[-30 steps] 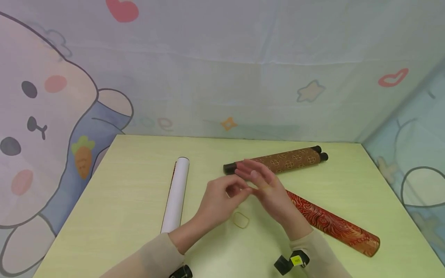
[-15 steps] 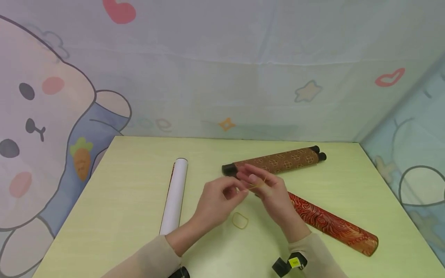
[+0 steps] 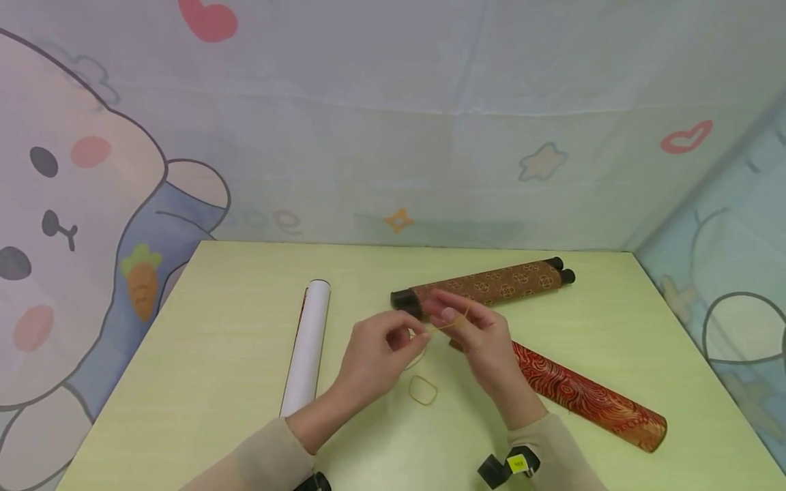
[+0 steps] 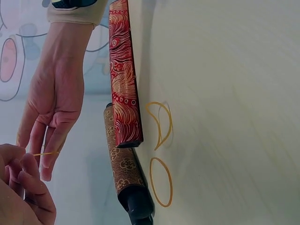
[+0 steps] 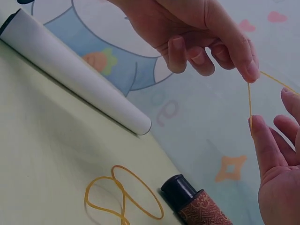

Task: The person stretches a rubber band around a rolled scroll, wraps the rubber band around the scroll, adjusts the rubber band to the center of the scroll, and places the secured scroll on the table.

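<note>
Above the middle of the table, my left hand [image 3: 379, 351] pinches a yellow rubber band [image 5: 250, 101] between thumb and forefinger. The band runs taut to my right hand [image 3: 488, 344], where it is looped over the thumb and a finger, spread apart and fairly straight. The right wrist view shows two strands fanning out from the left fingertips. Below the hands a second rubber band [image 3: 422, 390] lies on the table. A third rubber band [image 4: 160, 124] lies beside it, partly hidden behind the left hand in the head view.
A white roll [image 3: 307, 348] lies left of the hands. Behind them rests a brown patterned scroll [image 3: 510, 283] with black end knobs. On the right, a red and gold patterned roll [image 3: 589, 392] lies slantwise, its far end behind the right hand. A printed cloth [image 3: 368, 136] hangs behind the table.
My left hand has drawn a little leftward from the right hand, stretching the rubber band between them. The right thumb and finger have spread inside it. The rolls stay put.
</note>
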`<state>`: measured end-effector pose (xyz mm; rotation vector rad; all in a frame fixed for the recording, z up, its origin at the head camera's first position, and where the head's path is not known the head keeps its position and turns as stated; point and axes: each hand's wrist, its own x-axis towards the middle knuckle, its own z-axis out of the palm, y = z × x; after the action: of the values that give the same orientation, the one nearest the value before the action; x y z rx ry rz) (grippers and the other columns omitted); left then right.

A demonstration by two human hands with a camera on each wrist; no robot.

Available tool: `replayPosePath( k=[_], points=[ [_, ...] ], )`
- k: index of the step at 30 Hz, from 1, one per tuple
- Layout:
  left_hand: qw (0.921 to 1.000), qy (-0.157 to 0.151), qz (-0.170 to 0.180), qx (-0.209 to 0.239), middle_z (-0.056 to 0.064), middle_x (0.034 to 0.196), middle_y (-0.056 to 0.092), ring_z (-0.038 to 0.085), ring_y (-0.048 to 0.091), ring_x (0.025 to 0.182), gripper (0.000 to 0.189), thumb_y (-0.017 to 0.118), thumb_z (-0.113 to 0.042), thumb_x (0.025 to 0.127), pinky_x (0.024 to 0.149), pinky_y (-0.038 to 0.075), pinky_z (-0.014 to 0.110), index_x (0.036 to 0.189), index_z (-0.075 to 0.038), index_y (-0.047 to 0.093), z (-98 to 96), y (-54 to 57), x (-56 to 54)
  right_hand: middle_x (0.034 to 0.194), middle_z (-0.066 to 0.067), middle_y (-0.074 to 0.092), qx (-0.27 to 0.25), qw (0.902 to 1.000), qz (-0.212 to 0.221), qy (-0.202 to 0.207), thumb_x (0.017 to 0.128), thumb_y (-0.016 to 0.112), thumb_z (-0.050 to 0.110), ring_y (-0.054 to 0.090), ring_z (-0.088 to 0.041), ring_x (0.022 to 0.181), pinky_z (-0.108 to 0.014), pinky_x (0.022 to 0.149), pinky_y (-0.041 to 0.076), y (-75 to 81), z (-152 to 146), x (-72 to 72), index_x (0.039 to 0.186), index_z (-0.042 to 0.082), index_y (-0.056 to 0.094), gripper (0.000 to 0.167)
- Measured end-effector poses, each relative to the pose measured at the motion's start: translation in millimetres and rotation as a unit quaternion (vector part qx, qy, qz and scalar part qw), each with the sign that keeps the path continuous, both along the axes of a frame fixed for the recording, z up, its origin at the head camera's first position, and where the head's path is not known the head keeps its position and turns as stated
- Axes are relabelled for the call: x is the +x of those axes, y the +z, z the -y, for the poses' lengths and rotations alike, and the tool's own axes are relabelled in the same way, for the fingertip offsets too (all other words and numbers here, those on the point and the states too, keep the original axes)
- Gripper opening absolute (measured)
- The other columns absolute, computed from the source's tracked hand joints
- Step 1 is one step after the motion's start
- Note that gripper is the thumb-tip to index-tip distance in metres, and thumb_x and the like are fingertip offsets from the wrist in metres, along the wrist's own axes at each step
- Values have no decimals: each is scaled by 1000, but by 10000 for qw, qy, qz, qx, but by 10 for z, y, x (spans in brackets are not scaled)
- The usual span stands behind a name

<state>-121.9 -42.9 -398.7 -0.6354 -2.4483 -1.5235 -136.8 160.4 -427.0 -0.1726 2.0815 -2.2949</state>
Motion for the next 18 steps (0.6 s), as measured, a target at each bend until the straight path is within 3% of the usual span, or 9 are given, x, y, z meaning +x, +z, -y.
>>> replayPosePath(
  k=[4,14,18],
  points=[
    [10000,17,-11,24,-9,72,59,7,54,67,7,83,-10,93,62,47,24,91,-15,79,9,-7,-9,134,-1,75,-122,9999,-49,-3,108,67,19,69,-32,127,-36,101,58,-10,-3,-8,148,4,63,43],
    [9998,-24,177,-77,-11,70,56,7,53,66,8,82,-10,93,63,46,24,92,-18,79,-1,-19,-3,142,-8,70,210,9997,-93,24,108,67,23,73,-16,120,-33,96,59,29,-29,32,152,10,60,46],
    [9997,-68,234,-91,-11,69,55,7,52,66,7,81,-10,94,63,45,25,92,-17,79,-14,-35,-5,153,-13,60,107,9992,-161,337,111,62,19,70,-23,126,-36,103,56,64,-59,26,158,11,51,49]
  ],
)
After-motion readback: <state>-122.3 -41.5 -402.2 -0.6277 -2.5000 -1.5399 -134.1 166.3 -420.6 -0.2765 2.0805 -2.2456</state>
